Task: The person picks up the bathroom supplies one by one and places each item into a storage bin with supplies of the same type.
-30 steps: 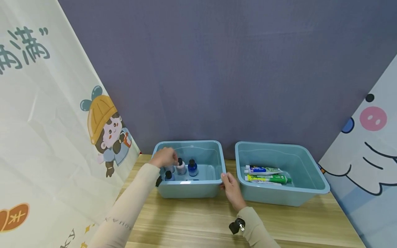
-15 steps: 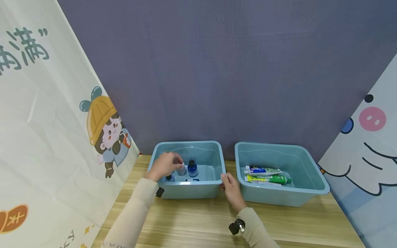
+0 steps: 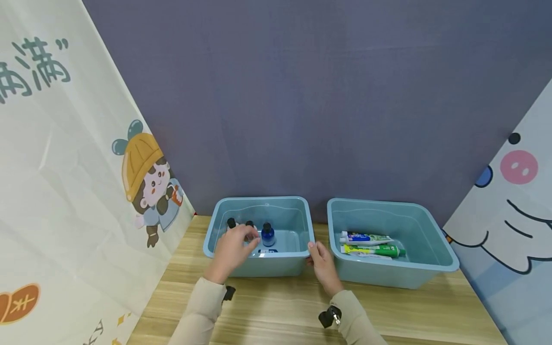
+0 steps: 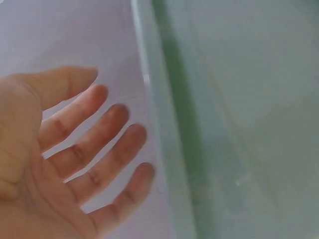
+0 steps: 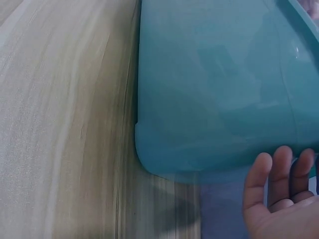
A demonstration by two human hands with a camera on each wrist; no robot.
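Standing on the wooden table (image 3: 276,306) toward its far edge, the left blue tub (image 3: 297,215) holds small bottles (image 3: 268,235), the left hand (image 3: 233,249) spread empty above its near rim, the right hand (image 3: 321,261) loosely bracing its right wall, best kept steady.

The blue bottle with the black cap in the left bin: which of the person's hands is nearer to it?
Left. The left hand hovers over the left bin's front rim, just beside the blue bottle. The right hand rests outside, at the bin's right front corner.
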